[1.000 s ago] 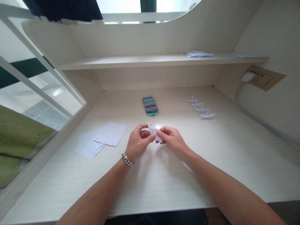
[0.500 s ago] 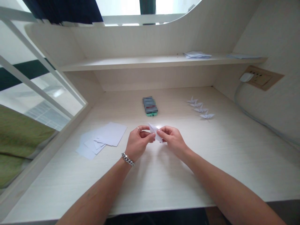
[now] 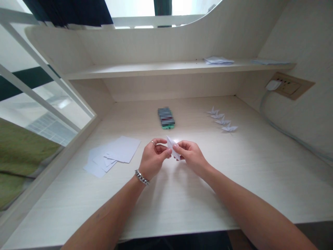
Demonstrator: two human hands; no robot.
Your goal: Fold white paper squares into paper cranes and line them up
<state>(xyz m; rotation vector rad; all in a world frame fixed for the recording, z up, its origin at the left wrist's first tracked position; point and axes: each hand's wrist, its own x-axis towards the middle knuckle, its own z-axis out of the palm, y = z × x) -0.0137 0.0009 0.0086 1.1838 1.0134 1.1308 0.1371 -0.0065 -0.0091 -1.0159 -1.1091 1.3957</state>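
Observation:
A small folded piece of white paper (image 3: 172, 146) is pinched between my two hands above the middle of the desk. My left hand (image 3: 154, 154), with a ring and a chain bracelet, grips its left side between thumb and fingers. On the right side, my right hand (image 3: 191, 152) presses it between thumb and forefinger. The paper stands tilted, its pointed tip upward; its lower folds are partly hidden by my fingers. Loose white paper sheets (image 3: 125, 149) lie to the left of my left hand. Several folded paper cranes (image 3: 229, 128) stand in a row at the back right.
A phone-like object (image 3: 166, 117), blurred out with a green lower edge, lies beyond my hands. Paper stacks (image 3: 219, 61) rest on the shelf (image 3: 145, 69). A white plug (image 3: 273, 85) sits in the wall socket, its cable (image 3: 283, 130) running down along the desk's right side.
The folded paper has turned slightly more upright between my fingers, its tip shifting a little to the right. Both hands stay in nearly the same place.

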